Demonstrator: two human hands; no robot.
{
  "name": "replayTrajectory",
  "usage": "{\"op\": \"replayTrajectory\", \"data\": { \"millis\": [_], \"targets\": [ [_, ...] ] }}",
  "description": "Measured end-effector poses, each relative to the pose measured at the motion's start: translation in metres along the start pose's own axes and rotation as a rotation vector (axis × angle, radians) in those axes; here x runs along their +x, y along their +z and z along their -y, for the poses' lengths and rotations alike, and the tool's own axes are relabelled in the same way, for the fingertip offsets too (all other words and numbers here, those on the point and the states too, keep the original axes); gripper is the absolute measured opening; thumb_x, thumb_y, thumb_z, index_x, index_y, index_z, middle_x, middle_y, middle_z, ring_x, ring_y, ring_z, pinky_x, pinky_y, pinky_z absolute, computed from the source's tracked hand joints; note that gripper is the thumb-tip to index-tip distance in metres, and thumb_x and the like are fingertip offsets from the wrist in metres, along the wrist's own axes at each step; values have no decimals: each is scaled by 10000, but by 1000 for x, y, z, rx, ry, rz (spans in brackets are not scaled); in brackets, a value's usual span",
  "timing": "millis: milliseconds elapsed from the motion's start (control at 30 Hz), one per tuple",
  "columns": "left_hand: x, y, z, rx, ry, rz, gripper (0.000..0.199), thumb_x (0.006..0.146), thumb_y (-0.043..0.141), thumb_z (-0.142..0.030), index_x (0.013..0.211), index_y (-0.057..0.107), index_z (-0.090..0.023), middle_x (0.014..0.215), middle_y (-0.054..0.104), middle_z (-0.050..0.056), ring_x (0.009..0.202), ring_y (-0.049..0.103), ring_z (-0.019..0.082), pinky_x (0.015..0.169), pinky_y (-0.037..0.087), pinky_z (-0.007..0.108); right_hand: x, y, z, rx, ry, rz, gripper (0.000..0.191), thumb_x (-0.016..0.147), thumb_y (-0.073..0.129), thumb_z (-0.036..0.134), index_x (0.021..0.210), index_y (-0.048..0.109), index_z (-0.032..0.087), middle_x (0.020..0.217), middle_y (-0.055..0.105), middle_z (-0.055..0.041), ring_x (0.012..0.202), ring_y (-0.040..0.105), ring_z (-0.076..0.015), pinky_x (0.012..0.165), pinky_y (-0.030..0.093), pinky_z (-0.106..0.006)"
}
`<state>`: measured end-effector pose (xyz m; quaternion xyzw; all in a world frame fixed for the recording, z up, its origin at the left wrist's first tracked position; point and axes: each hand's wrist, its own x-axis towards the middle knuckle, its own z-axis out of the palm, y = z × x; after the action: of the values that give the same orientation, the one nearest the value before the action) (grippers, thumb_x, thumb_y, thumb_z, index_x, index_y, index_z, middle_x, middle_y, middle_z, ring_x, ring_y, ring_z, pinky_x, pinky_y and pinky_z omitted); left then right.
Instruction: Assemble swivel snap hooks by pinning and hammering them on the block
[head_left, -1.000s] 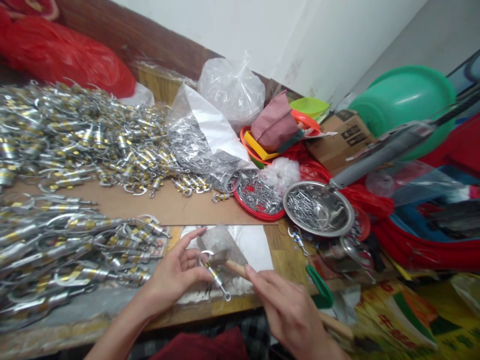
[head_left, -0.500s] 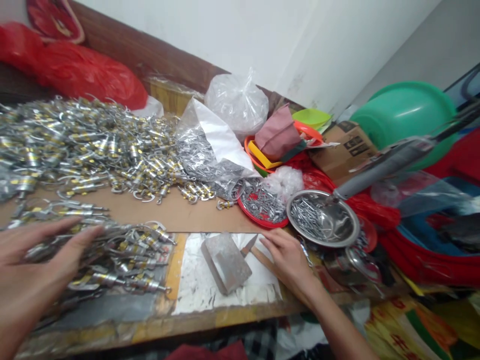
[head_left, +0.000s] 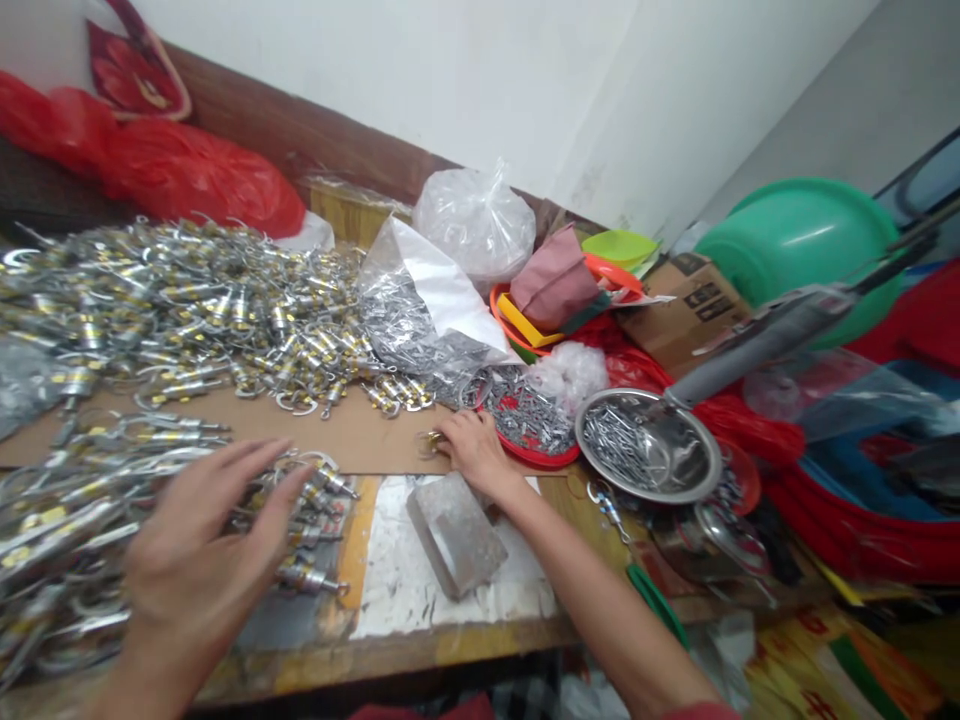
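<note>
My left hand [head_left: 214,545] hovers over the near pile of silver-and-yellow metal hook fittings [head_left: 56,520], thumb and fingers apart, holding nothing that I can see. Reaching across the bench, my right hand [head_left: 476,450] has its fingers closed on a single metal hook fitting [head_left: 430,443] at the cardboard's edge. Part of that fitting is hidden by the fingertips. Under my right forearm sits a grey metal block [head_left: 457,535], tilted on a stained white sheet [head_left: 386,590]. The forearm covers the spot right of the block.
Behind lies a large heap of hook fittings [head_left: 202,300]. A plastic bag of metal pins [head_left: 397,310], a red tray of small parts [head_left: 536,455] and a steel bowl of pins [head_left: 645,445] stand to the right. A grey tool [head_left: 765,340] slants above the bowl.
My right hand has left the wooden-handled tool beside the block and moved left and away to the single fitting. My left hand has moved right over the near pile.
</note>
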<state>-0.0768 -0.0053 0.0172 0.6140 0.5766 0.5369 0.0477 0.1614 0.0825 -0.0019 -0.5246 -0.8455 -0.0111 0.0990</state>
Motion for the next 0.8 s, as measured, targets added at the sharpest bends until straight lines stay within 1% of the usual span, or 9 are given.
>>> {"op": "replayTrajectory", "data": {
  "millis": [67,133,200,267,367,467,567,667,800],
  "targets": [
    [1,25,-17,-15,67,171,311,729,572,-316,991,619,-154,983,652,86,921,596,259,867,443,409,-8,-10,2,28,-9,-14,160,820,515,195,967,576,184,905,589,-41,895,495,-175,809,342,-338],
    [1,51,-29,-94,74,335,402,739,553,-345,1082,573,-135,1067,628,116,973,578,259,851,458,402,-16,-23,8,89,-41,-37,187,824,503,183,1002,560,175,931,586,-37,895,509,-149,796,372,-292],
    [0,71,-36,-208,16,411,426,733,552,-352,1098,565,-133,1143,593,130,990,572,251,829,474,386,-26,-36,17,226,-110,-88,216,816,492,148,1021,554,173,948,591,-38,907,521,-137,788,399,-268],
    [-1,80,-42,-286,-38,443,332,729,554,-332,994,630,-147,1032,657,108,899,616,227,788,496,354,-37,-46,25,407,-172,-148,247,798,485,110,1022,563,176,951,606,-44,905,539,-142,789,421,-281],
    [-5,76,-50,-333,-111,497,212,708,581,-302,845,689,-182,850,716,58,773,652,198,715,520,299,-51,-53,20,571,-148,-132,212,771,548,154,974,599,187,918,638,-32,840,583,-136,747,460,-270],
    [-11,63,-53,-419,-302,560,166,677,612,-307,762,705,-199,807,720,47,746,655,196,673,523,275,-54,-49,-13,376,154,-70,152,791,542,195,918,625,188,914,644,-30,818,596,-127,734,470,-250],
    [-19,55,-51,-488,-413,562,143,667,617,-310,681,701,-195,873,692,65,828,633,210,679,514,268,-50,-38,-57,138,410,-38,181,835,459,133,888,631,156,951,621,-84,904,570,-167,813,437,-316],
    [-27,53,-48,-573,-479,562,118,667,624,-292,671,672,-185,809,669,49,745,629,184,644,511,252,-44,-25,-87,31,502,71,153,839,496,200,942,590,138,976,592,-77,895,564,-178,791,452,-360],
    [-34,53,-48,-657,-588,630,123,684,615,-288,724,642,-175,713,675,24,650,632,159,623,512,243,-35,-14,-98,-62,556,183,275,851,487,293,1091,498,158,1092,527,-65,920,550,-175,767,471,-369]
  ]
}}
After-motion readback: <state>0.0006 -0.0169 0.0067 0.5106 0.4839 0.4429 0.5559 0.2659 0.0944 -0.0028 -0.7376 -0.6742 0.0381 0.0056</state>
